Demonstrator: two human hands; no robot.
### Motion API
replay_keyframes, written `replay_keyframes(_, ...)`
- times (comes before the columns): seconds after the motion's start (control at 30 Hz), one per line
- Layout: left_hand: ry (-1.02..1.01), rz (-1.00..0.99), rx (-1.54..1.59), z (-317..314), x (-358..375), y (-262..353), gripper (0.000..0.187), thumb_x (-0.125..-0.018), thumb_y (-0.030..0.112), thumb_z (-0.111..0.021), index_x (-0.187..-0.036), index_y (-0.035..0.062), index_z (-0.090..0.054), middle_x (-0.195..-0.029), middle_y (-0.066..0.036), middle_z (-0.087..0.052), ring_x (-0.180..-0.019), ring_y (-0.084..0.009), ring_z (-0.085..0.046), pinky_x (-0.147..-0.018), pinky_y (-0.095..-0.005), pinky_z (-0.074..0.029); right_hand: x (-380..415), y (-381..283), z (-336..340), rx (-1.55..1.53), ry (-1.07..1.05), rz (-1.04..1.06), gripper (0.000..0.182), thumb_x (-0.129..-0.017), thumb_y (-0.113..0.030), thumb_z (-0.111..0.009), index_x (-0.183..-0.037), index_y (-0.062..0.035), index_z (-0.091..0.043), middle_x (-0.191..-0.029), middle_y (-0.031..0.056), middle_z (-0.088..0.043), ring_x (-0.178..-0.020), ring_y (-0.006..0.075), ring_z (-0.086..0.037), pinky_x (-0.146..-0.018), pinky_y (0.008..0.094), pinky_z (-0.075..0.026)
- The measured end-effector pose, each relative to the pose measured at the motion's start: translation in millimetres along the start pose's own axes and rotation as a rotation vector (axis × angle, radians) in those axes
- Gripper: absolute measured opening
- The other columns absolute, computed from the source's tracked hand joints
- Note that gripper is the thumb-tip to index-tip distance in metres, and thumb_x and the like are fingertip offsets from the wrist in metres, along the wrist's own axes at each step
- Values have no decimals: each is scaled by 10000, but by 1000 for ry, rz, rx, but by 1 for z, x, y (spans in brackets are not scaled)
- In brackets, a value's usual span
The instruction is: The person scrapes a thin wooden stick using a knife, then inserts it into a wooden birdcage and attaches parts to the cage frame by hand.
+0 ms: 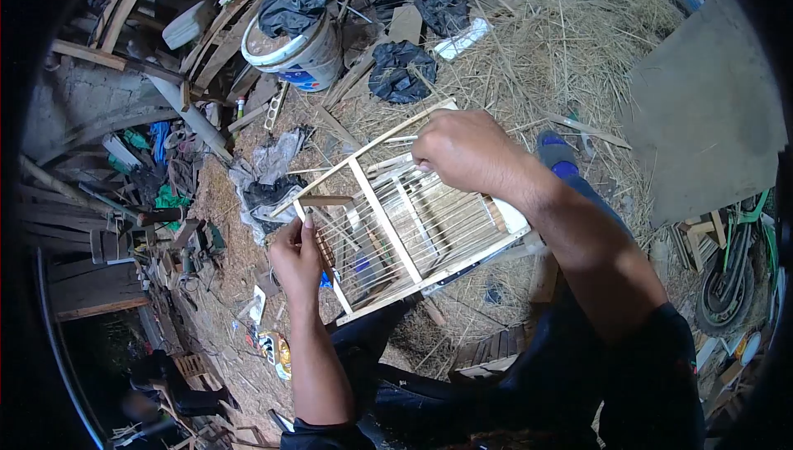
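The left hand [296, 256] has its fingers closed on the lower-left edge of a wooden slatted cage [396, 219]; the right hand [462, 151] has its fingers curled shut pinching a thin stick at the cage's top rail. The cage sits tilted over the person's lap, above straw-strewn ground [537, 54], with a white bucket [301, 49] well beyond.

Dirt floor [223, 202] strewn with straw [570, 45]. A white paint bucket [301, 45] stands at the far side; black plastic bags [401, 70] lie just right of it, scrap timber [124, 4] piles up to its left, a grey board [710, 111] far right.
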State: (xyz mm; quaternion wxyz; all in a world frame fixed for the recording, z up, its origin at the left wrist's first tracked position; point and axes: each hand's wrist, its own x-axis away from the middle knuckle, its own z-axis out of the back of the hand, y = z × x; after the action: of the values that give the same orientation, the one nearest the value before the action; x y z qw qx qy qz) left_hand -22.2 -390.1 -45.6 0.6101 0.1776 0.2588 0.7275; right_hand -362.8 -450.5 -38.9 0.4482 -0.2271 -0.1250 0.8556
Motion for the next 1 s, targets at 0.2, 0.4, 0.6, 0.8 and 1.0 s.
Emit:
replay_keyframes(0.2, 25, -28, -54, -2, 0, -2, 372, -1027, 192, -668, -1172, -150, -690, -934, -162, -760, -857, -133, -677, -753, -292, -534, -4, -3, 5, 18, -133, -106, 97, -857, -109, -673, -828, -78, -760, -846, 136, -733, -886, 331, -726, -780, 475, -580)
replay_keyframes(0.4, -16, -28, 72, -5, 3, 9, 398, -1022, 191, -681, -1199, -165, -671, -987, -187, -761, -898, -145, -683, -800, -295, -535, -6, 0, 12, -19, -146, -144, 88, -842, -105, -684, -840, -83, -770, -846, 152, -736, -863, 351, -737, -775, 491, -580)
replay_keyframes(0.6, 9, -108, 93, -14, 1, 2, 335, -1011, 152, -694, -1168, -145, -688, -844, -111, -720, -755, -94, -619, -659, -265, -498, -3, 2, 19, -3, -193, -165, 92, -849, -88, -686, -836, -75, -776, -833, 163, -734, -856, 346, -741, -782, 487, -584)
replay_keyframes(0.8, 0, -73, 206, -21, 1, 3, 371, -1021, 184, -692, -1195, -144, -680, -888, -138, -741, -780, -109, -646, -690, -274, -518, 2, -1, 34, -11, -328, -189, 133, -898, -43, -651, -850, -62, -774, -815, 149, -738, -837, 286, -753, -779, 475, -588)
replay_keyframes(1.0, -12, -92, 112, -19, 1, 14, 393, -1027, 210, -684, -1230, -127, -677, -909, -155, -755, -794, -109, -654, -689, -275, -522, 6, 10, 53, -137, -170, -263, 121, -928, -73, -657, -949, -30, -769, -877, 142, -755, -858, 259, -752, -797, 429, -591)
